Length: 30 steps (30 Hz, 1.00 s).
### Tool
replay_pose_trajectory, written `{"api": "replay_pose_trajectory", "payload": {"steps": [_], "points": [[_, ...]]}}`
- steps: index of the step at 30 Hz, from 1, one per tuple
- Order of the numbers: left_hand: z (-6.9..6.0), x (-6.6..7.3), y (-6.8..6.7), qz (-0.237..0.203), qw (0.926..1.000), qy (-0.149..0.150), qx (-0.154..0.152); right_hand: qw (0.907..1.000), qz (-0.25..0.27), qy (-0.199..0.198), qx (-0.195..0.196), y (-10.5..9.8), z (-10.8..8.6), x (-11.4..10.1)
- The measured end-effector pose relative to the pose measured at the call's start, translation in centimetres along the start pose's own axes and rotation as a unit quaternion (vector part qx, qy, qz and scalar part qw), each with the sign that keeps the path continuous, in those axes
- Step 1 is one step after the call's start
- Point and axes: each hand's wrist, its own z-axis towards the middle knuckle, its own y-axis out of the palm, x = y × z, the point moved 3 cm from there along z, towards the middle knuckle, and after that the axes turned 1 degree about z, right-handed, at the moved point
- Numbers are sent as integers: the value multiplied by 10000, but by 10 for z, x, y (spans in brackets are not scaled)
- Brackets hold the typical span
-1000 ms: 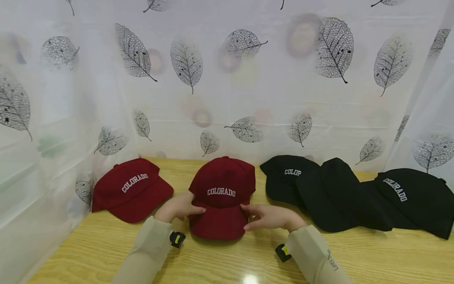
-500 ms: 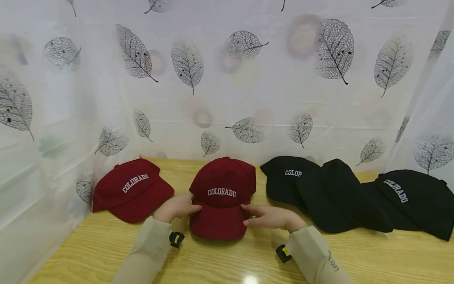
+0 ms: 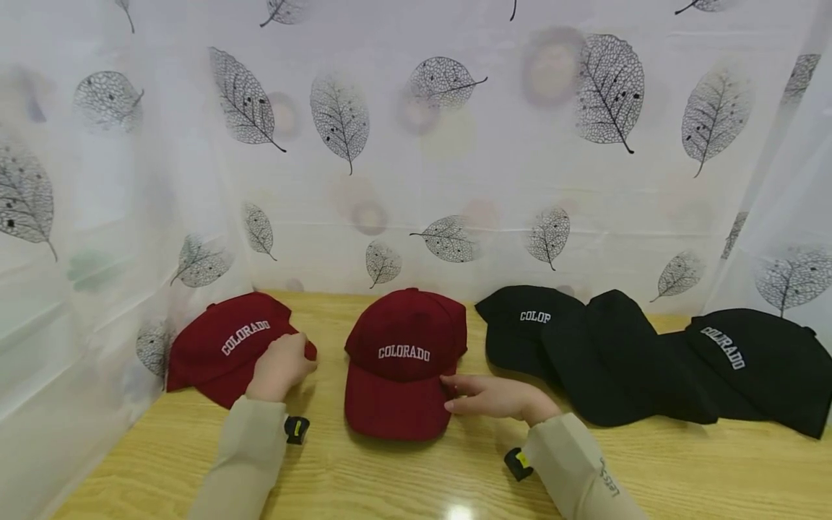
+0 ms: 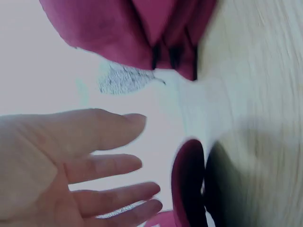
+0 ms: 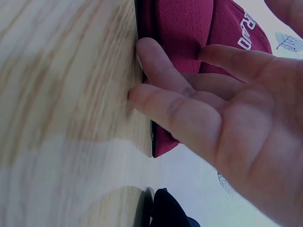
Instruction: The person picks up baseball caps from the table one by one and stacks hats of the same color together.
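Observation:
A dark red baseball cap with white COLORADO lettering (image 3: 403, 325) sits mid-table, brim toward me. My right hand (image 3: 494, 397) is at the right side of that brim, fingers loosely extended; in the right wrist view its fingertips (image 5: 149, 49) reach the cap's edge (image 5: 182, 28). A second red cap (image 3: 214, 347) lies at the left, turned at an angle. Over its brim in the head view is my left hand (image 3: 281, 367). The left wrist view shows that hand's fingers (image 4: 118, 194) relaxed and apart from the brim (image 4: 187, 175).
Overlapping black caps lie at the right: one with partly covered lettering (image 3: 520, 339), one tilted over it (image 3: 617, 361), and one lettered at the far right (image 3: 767, 368). A leaf-printed curtain (image 3: 416, 180) hangs behind the wooden table (image 3: 390, 484) and along its sides.
My left hand has left the middle red cap's brim and moved left to the left red cap's brim. My right hand has stayed at the middle cap.

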Motion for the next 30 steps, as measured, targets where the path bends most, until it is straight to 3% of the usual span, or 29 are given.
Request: {"api": "replay_pose_trajectory", "payload": {"steps": [9,21,25,30], "points": [[-2,-16,5,323,9984,-435,-146,10000,14,16,5,0,1,1],[1,-18,4,509,9978,-424,60,10000,26,59,-2,0,0,0],[2,-15,1,532,9971,-443,303,10000,63,53,-3,0,0,0],[2,-8,-5,699,9926,-352,933,10000,74,42,-2,0,-1,-1]]}}
